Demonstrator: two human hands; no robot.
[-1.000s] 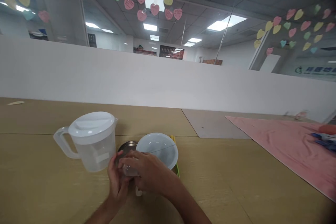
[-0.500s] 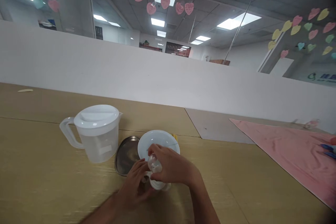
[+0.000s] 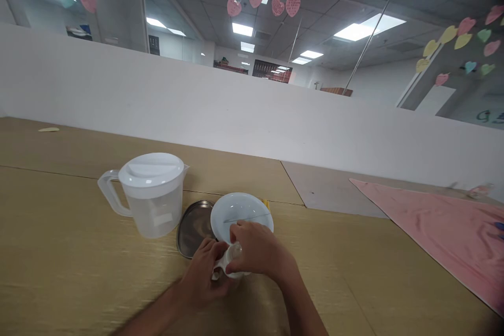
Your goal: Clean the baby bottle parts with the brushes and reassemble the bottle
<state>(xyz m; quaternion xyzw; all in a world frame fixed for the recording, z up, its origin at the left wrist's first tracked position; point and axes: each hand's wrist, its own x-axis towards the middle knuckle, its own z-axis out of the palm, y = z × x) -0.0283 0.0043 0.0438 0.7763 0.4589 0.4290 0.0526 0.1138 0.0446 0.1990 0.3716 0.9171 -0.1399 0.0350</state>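
In the head view my right hand [image 3: 258, 253] grips a small clear, rounded piece [image 3: 235, 250] between thumb and fingers. My left hand [image 3: 205, 268] is closed around a small white piece [image 3: 222, 262] just below and left of it. The two pieces meet or overlap between my hands; their exact kind is hidden by my fingers. Right behind my hands stands a white dish [image 3: 240, 202] with a thin, needle-like rod [image 3: 236, 220] lying across it. A dark metal tray [image 3: 193, 228] lies beside the dish, partly covered by my left fingers.
A clear plastic pitcher [image 3: 155, 210] with a white lid stands left of the tray, its handle to the left. A pink cloth [image 3: 441, 226] covers the table's right side. Something yellow [image 3: 266, 203] shows behind the dish. A low white wall [image 3: 197, 100] borders the table's back.
My right hand has lowered the clear piece and tilted it towards the white piece in my left hand. The whole view has shifted slightly, so the table things appear further right.
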